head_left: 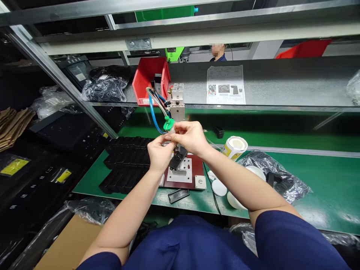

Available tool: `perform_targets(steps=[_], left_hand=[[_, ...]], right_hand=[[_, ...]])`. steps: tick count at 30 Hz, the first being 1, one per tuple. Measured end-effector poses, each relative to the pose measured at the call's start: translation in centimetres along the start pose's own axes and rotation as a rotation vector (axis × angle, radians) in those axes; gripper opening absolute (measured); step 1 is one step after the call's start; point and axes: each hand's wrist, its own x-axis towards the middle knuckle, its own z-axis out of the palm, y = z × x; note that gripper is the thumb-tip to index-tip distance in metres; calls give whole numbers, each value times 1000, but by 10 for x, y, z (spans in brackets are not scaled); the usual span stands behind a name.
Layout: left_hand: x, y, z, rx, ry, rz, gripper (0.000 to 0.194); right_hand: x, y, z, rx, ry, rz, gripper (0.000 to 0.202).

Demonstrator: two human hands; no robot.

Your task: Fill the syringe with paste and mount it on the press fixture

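Both hands meet in front of a small metal press. My left hand and my right hand are closed around the lower part of a translucent syringe with a green cap, from which a tube rises. The syringe's tip is hidden by the fingers. Just below them, a black ribbed part with a round opening rests tilted on the fixture, above a dark red base plate. A black rectangular tray-like part lies at the bench's front edge.
Rows of black parts stand left of the fixture. To the right are a white tub, round white lids and a plastic bag. A red bin and a printed sheet are on the shelf. A person is beyond it.
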Motion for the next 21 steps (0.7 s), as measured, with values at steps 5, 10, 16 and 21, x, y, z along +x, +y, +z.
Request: perform_targets(steps=[5, 10, 16, 21], left_hand=[[1, 1, 4, -2, -49, 36, 24], [12, -4, -6, -30, -231, 65, 22], [26, -14, -13, -119, -376, 66, 26], [19, -7, -18, -90, -361, 10, 29]], right_hand=[[9, -7, -14, -148, -92, -43, 23], [19, -12, -27, 57, -352, 70, 24], [14, -7, -16, 172, -216, 153, 33], [9, -6, -9, 119, -112, 132, 37]])
